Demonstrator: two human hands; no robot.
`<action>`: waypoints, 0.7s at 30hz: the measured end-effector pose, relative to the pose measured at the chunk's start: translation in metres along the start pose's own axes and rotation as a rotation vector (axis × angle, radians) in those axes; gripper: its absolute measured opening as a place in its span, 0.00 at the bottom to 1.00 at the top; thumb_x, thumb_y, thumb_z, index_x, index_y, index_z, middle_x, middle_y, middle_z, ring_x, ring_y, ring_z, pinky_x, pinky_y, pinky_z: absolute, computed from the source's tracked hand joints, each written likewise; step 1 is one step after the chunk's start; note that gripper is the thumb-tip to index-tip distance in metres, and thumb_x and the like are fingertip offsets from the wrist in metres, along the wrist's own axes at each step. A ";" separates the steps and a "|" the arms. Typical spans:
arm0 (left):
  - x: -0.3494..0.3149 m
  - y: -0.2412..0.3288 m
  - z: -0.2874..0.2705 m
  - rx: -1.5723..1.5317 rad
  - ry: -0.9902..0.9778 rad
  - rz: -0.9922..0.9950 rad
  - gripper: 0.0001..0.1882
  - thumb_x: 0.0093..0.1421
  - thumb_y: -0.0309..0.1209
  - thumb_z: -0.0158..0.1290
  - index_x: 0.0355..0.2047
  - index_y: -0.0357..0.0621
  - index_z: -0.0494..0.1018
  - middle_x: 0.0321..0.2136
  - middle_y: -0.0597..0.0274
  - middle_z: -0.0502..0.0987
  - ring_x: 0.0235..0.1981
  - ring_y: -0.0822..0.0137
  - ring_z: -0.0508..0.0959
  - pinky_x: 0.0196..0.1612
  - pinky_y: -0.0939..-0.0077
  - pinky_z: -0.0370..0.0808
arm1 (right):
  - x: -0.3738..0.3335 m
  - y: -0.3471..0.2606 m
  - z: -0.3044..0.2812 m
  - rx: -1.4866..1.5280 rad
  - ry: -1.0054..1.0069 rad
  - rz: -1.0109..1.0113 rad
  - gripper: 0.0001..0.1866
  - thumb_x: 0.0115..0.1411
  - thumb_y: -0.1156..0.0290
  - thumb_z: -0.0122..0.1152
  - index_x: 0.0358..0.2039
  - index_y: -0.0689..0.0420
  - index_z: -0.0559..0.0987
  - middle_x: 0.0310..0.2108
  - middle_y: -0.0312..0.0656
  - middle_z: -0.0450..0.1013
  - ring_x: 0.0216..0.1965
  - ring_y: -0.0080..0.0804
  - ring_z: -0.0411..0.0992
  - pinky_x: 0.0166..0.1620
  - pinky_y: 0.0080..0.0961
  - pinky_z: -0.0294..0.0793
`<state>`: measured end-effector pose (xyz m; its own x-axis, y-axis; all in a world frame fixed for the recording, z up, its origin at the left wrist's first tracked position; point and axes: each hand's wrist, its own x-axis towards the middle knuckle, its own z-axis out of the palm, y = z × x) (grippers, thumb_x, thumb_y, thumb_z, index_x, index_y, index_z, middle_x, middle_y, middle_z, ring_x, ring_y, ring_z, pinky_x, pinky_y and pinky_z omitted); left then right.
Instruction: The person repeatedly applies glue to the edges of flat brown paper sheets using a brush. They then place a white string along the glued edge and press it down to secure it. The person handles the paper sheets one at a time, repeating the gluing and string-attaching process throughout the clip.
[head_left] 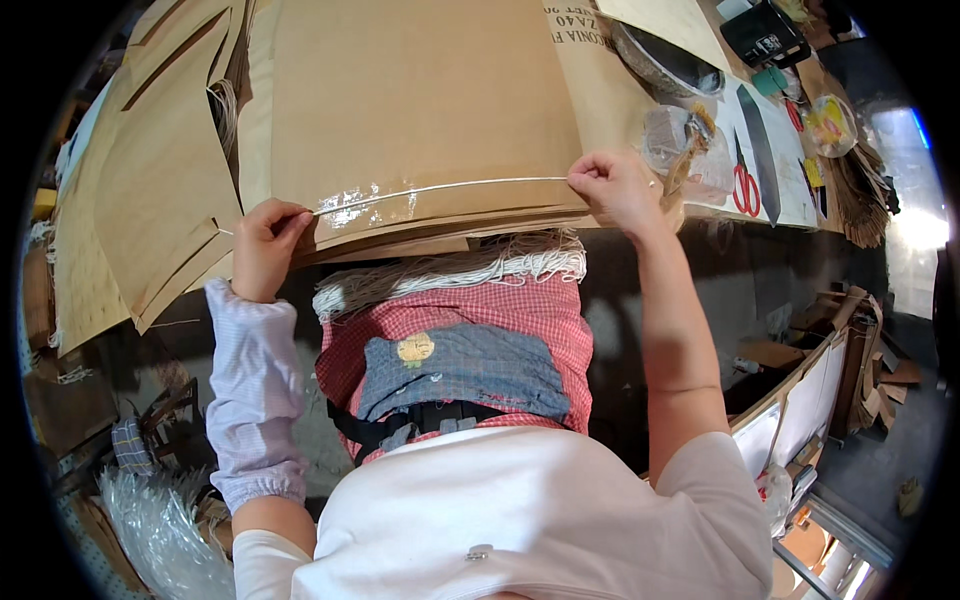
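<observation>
I watch the white string [440, 186] run nearly straight across the near edge of the brown paper stack [420, 90], spanning both hands. The left hand [265, 248] pinches it between thumb and forefinger at the stack's near left corner; the right hand [612, 188] grips it in a similar narrow pinch at the near right. A shiny wet-looking patch [345, 208] lies on the top sheet beside the left fingers.

Crowding the right wrist, I see a brush [683, 170] and a clear plastic-wrapped lump [664, 140]; farther right lie red-handled scissors [746, 190] and a long dark blade-like strip [760, 155]. A dark basin [668, 65] and a black mug [765, 35] stand at the far right. Slit brown sheets [165, 170] fill the left side, close to the left hand. Nearer, a hank of pale strings [460, 272] lies across the red checked cloth [455, 318] on the lap.

I can't make out the string's right end, hidden in the fingers; a short white tail shows left of the left hand. The stack's far edge is cut off, and the clear plastic strips [165, 530] at the near left blur toward the dark rim.
</observation>
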<state>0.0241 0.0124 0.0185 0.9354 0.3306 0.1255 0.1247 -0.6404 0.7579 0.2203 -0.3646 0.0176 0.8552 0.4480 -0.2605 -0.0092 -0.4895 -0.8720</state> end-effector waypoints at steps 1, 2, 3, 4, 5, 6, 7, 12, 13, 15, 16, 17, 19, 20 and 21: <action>-0.001 -0.003 0.006 0.044 0.031 0.011 0.04 0.52 0.24 0.58 0.25 0.34 0.76 0.20 0.58 0.73 0.21 0.71 0.73 0.26 0.81 0.68 | 0.001 0.006 0.004 -0.038 0.013 0.012 0.06 0.50 0.74 0.63 0.27 0.62 0.78 0.19 0.31 0.69 0.24 0.16 0.66 0.30 0.14 0.66; -0.003 -0.004 0.008 0.059 0.047 0.000 0.04 0.51 0.24 0.59 0.26 0.35 0.76 0.22 0.58 0.73 0.23 0.69 0.73 0.28 0.79 0.69 | 0.002 0.010 0.007 -0.076 0.026 0.023 0.06 0.49 0.74 0.63 0.27 0.62 0.77 0.19 0.31 0.69 0.25 0.16 0.66 0.30 0.14 0.66; -0.005 -0.005 0.009 0.074 0.063 -0.011 0.05 0.50 0.24 0.59 0.27 0.36 0.76 0.24 0.58 0.73 0.25 0.67 0.74 0.30 0.77 0.69 | 0.003 0.013 0.009 -0.138 0.087 -0.095 0.05 0.49 0.75 0.63 0.27 0.61 0.76 0.20 0.30 0.67 0.25 0.15 0.65 0.30 0.13 0.65; -0.008 -0.003 0.009 0.088 0.078 -0.022 0.06 0.49 0.25 0.60 0.28 0.37 0.76 0.26 0.58 0.73 0.27 0.64 0.75 0.31 0.75 0.70 | 0.003 0.015 0.012 -0.200 0.149 -0.213 0.05 0.48 0.76 0.63 0.27 0.59 0.76 0.20 0.28 0.65 0.25 0.15 0.64 0.29 0.13 0.64; -0.010 0.002 0.009 0.274 0.167 0.080 0.07 0.49 0.25 0.60 0.29 0.39 0.75 0.28 0.59 0.73 0.31 0.62 0.74 0.34 0.72 0.69 | 0.002 0.017 0.013 -0.261 0.211 -0.332 0.06 0.47 0.77 0.63 0.27 0.58 0.75 0.20 0.27 0.63 0.25 0.14 0.63 0.29 0.12 0.63; -0.012 0.008 0.010 0.459 0.256 0.185 0.09 0.48 0.25 0.60 0.30 0.40 0.75 0.31 0.60 0.73 0.34 0.60 0.73 0.37 0.69 0.69 | 0.000 0.016 0.013 -0.073 0.130 -0.204 0.07 0.47 0.78 0.63 0.26 0.57 0.73 0.20 0.26 0.61 0.25 0.14 0.62 0.28 0.12 0.61; -0.013 0.013 0.010 0.644 0.348 0.290 0.10 0.47 0.26 0.60 0.31 0.41 0.74 0.33 0.61 0.73 0.37 0.58 0.73 0.40 0.66 0.68 | -0.001 0.011 0.009 0.111 0.050 -0.079 0.08 0.47 0.79 0.63 0.25 0.56 0.71 0.20 0.26 0.59 0.25 0.13 0.61 0.27 0.12 0.60; -0.015 0.018 0.014 0.761 0.239 0.472 0.10 0.46 0.25 0.57 0.30 0.45 0.73 0.33 0.62 0.72 0.40 0.59 0.72 0.43 0.63 0.65 | -0.011 -0.004 -0.003 0.416 -0.123 0.096 0.17 0.47 0.81 0.64 0.21 0.51 0.62 0.18 0.24 0.58 0.19 0.10 0.56 0.21 0.11 0.52; -0.015 0.018 0.014 0.747 0.225 0.472 0.09 0.46 0.24 0.57 0.30 0.44 0.73 0.32 0.62 0.73 0.38 0.59 0.72 0.42 0.64 0.66 | -0.012 -0.004 0.000 0.383 -0.125 0.111 0.17 0.47 0.81 0.64 0.21 0.51 0.62 0.18 0.24 0.58 0.19 0.10 0.56 0.21 0.10 0.52; -0.017 0.016 0.014 0.716 0.196 0.473 0.08 0.47 0.23 0.56 0.30 0.43 0.73 0.30 0.61 0.73 0.36 0.59 0.74 0.38 0.66 0.69 | -0.013 -0.004 0.003 0.317 -0.129 0.142 0.17 0.48 0.81 0.64 0.21 0.50 0.62 0.18 0.23 0.57 0.19 0.10 0.55 0.22 0.10 0.52; -0.018 0.013 0.015 0.692 0.200 0.462 0.08 0.47 0.22 0.55 0.30 0.42 0.73 0.30 0.60 0.73 0.34 0.58 0.74 0.37 0.66 0.69 | -0.013 -0.002 0.003 0.325 -0.139 0.122 0.17 0.48 0.81 0.64 0.20 0.50 0.62 0.18 0.23 0.57 0.20 0.09 0.55 0.22 0.10 0.52; -0.019 0.010 0.017 0.667 0.204 0.451 0.08 0.47 0.21 0.55 0.30 0.42 0.73 0.29 0.59 0.73 0.33 0.58 0.74 0.35 0.66 0.70 | -0.013 -0.001 0.003 0.333 -0.150 0.102 0.17 0.48 0.81 0.64 0.20 0.50 0.62 0.18 0.23 0.57 0.20 0.09 0.55 0.22 0.10 0.52; -0.019 0.010 0.018 0.621 0.204 0.427 0.08 0.47 0.20 0.54 0.30 0.40 0.73 0.28 0.58 0.73 0.31 0.56 0.75 0.33 0.66 0.71 | -0.015 0.000 0.004 0.371 -0.162 0.074 0.18 0.48 0.80 0.64 0.20 0.50 0.61 0.19 0.23 0.56 0.21 0.10 0.55 0.22 0.10 0.51; -0.018 0.013 0.018 0.598 0.200 0.413 0.08 0.47 0.20 0.54 0.30 0.40 0.73 0.28 0.57 0.73 0.30 0.55 0.75 0.32 0.66 0.71 | -0.018 -0.004 0.006 0.402 -0.163 0.066 0.18 0.47 0.80 0.63 0.19 0.50 0.61 0.19 0.23 0.56 0.21 0.10 0.55 0.23 0.11 0.51; -0.018 0.014 0.018 0.576 0.197 0.398 0.08 0.47 0.20 0.54 0.31 0.39 0.73 0.28 0.57 0.73 0.30 0.54 0.75 0.32 0.65 0.72 | -0.019 -0.006 0.010 0.431 -0.166 0.058 0.18 0.47 0.80 0.63 0.19 0.50 0.61 0.20 0.24 0.55 0.22 0.10 0.55 0.23 0.11 0.51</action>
<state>0.0149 -0.0151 0.0148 0.8759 0.0803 0.4757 -0.0079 -0.9835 0.1806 0.1991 -0.3632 0.0237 0.7530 0.5597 -0.3460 -0.2992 -0.1770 -0.9376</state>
